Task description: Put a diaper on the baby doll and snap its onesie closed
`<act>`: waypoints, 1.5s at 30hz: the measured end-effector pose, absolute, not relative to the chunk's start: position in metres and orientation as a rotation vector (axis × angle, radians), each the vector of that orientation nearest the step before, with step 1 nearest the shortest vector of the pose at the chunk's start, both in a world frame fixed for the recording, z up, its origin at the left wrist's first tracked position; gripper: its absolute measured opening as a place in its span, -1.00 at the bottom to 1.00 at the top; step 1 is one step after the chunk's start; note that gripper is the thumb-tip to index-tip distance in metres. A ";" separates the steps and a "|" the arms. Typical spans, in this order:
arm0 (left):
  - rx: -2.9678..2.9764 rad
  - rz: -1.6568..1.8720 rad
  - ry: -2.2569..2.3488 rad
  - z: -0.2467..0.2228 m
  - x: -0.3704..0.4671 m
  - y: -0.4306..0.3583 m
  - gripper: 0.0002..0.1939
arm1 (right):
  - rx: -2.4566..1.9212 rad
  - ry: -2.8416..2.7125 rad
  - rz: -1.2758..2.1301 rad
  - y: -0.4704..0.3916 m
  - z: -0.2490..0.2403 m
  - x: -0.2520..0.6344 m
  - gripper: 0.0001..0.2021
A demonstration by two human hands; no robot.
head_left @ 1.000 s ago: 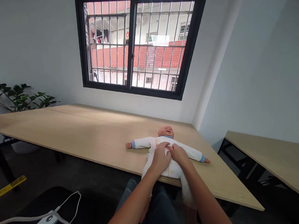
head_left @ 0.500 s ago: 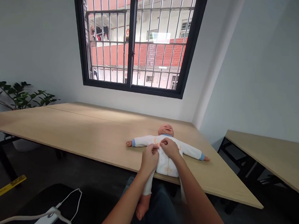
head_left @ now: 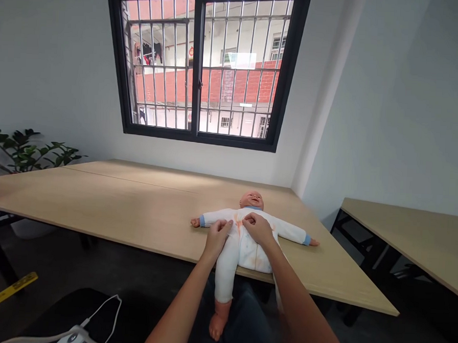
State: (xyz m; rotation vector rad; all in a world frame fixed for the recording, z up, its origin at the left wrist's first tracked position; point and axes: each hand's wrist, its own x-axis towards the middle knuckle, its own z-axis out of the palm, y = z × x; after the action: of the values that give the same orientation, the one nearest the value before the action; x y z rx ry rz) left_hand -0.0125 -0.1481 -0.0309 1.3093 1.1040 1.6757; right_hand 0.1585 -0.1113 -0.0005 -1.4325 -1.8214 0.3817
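A baby doll (head_left: 251, 199) lies on its back with its arms spread wide, its head toward the wall. It wears a white outfit (head_left: 255, 257) with an orange print and blue collar and cuffs. One leg hangs over the table's front edge, its foot bare. At the chest, my left hand (head_left: 217, 238) pinches the outfit on the left side, thumb and fingers together. My right hand (head_left: 259, 228) pinches the cloth a little to the right, with its fingertips partly hidden. A short stretch of printed fabric shows between the two hands.
The doll rests near the front edge of a wooden table (head_left: 143, 197). A second table (head_left: 406, 229) stands at the right. A leafy plant (head_left: 30, 151) is at the left. At the lower left are a power strip (head_left: 75, 339) and a white cable.
My left hand has moved left, away from my right hand, uncovering more of the printed chest and the doll's leg. My right hand stays at the chest. The view has shifted slightly.
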 end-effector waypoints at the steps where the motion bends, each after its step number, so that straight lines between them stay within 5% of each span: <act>1: 1.328 1.667 1.090 -0.030 -0.013 -0.148 -0.73 | -1.432 -1.821 0.382 -0.112 0.000 0.158 -0.84; 16: 1.152 1.695 0.983 -0.037 -0.018 -0.139 -0.65 | -1.283 -1.949 0.356 -0.119 0.019 0.121 -0.90; 27: 1.048 1.426 0.720 -0.026 -0.023 -0.149 -0.24 | -1.461 -2.093 0.291 -0.128 0.012 0.118 -0.57; 32: 1.013 1.662 0.911 -0.034 -0.023 -0.143 -0.50 | -1.384 -1.948 0.303 -0.124 0.005 0.118 -0.90; 36: 1.060 1.718 1.060 -0.045 -0.022 -0.136 -0.82 | -1.346 -1.892 0.329 -0.121 0.003 0.123 -0.93; 45: 1.411 1.520 1.236 -0.047 -0.021 -0.131 -0.72 | -1.262 -1.752 0.417 -0.111 -0.003 0.128 -0.95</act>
State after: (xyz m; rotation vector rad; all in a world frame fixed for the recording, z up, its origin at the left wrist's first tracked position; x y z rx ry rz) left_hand -0.0211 -0.1306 -0.0465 1.4111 1.2356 1.5196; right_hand 0.1283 -0.1107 -0.0031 -1.2621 -1.7517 0.4168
